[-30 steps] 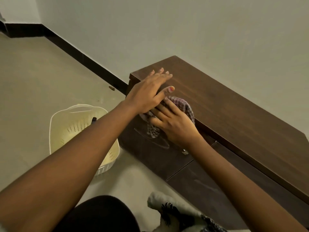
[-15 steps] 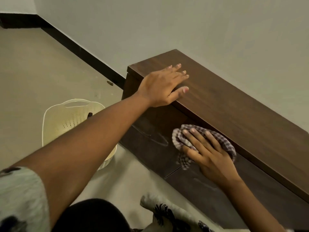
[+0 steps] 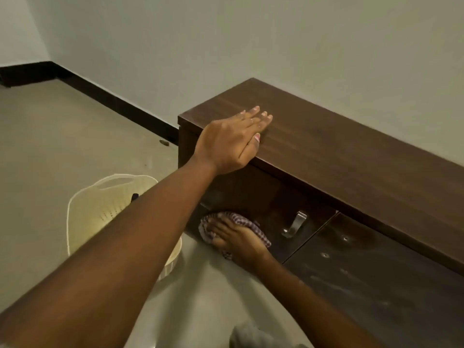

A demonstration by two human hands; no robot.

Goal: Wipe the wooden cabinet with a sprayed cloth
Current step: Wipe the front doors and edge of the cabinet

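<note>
My left forearm crosses the lower left of the view and hides part of the cabinet (image 3: 326,156) front as well as the near side of the basket (image 3: 100,204). A small dark item shows inside the basket at the edge of my arm; its identity cannot be determined. The cabinet is cut off at the right edge of the view, so its full length is not visible. A pale piece of fabric at the bottom edge is also cut off and blurred.

My left hand (image 3: 231,144) lies flat on the top panel of the cabinet near its left end. The fingers are extended and close together, and the thumb lies along the front edge. It holds nothing.

My right hand (image 3: 238,239) is low on the front of the left cabinet door, near the floor. Its fingers are spread flat over the cloth (image 3: 241,222) and press it against the door. The cloth is checked in dark and light squares and bunched into folds; most of it is covered by my hand, and wetness cannot be judged.

The cabinet is dark brown wood with visible grain on top. A metal handle (image 3: 293,224) is fixed on the left door, just right of the cloth. The right door shows small holes and pale smears.
</note>
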